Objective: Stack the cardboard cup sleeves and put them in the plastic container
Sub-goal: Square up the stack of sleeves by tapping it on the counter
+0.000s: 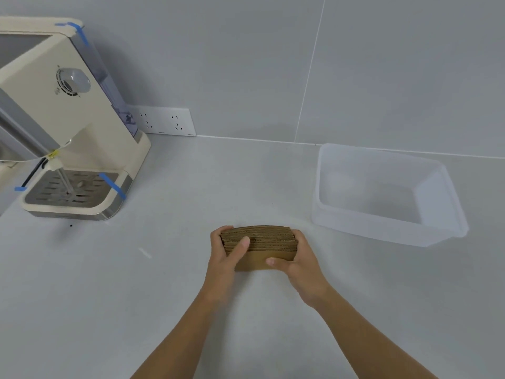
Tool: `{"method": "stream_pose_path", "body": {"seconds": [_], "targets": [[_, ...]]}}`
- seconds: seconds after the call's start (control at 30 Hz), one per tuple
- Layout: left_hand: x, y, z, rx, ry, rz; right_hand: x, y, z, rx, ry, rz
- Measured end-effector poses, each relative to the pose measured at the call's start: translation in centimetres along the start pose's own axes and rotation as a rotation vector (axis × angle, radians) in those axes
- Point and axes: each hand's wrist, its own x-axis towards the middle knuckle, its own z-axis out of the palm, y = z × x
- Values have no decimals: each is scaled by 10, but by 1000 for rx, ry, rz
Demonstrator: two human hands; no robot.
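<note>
A stack of brown cardboard cup sleeves (262,242) stands on edge on the grey counter, in the middle of the view. My left hand (225,258) grips its left end, thumb over the top edges. My right hand (300,262) grips the right end, thumb on the front face. Both hands press the stack together. The translucent plastic container (341,222) sits to the right and a little farther back, with nothing in it.
A cream coffee machine (68,119) with blue tape strips and a drip tray stands at the back left. A white double wall socket (164,121) sits behind it. The grey tiled wall rises behind the counter (136,296).
</note>
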Motion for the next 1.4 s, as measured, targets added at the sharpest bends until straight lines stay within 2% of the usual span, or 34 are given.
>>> {"method": "stream_pose_path", "body": {"seconds": [0.13, 0.23, 0.3, 0.37, 0.43, 0.53, 0.77, 0.9, 1.0, 1.23, 1.4], "targets": [[-5, 1, 23, -8, 316, 7, -5, 7, 2, 63, 8, -26], [-7, -2, 29, -19, 385, 59, -12, 7, 2, 170, -24, -58], [-8, -7, 27, -52, 359, 103, -16, 5, 6, 245, 17, -92], [-10, -10, 24, -75, 307, 126, -17, 2, 14, 258, 138, -125], [-10, -11, 22, -84, 276, 127, -16, 0, 22, 256, 254, -137], [-10, -7, 22, -93, 267, 90, -11, -4, 27, 262, 330, -130], [-22, -4, 19, -86, 299, 187, -19, -5, 25, 264, 346, -200], [-23, -15, 16, -56, 244, 141, -24, 7, 29, 254, 349, -140], [-19, -12, 14, -63, 238, 103, -23, 3, 31, 259, 360, -163], [-30, -19, 12, -67, 270, 166, -28, 9, 31, 241, 324, -224], [-25, -19, 9, -62, 229, 117, -26, 13, 33, 274, 338, -188]]}}
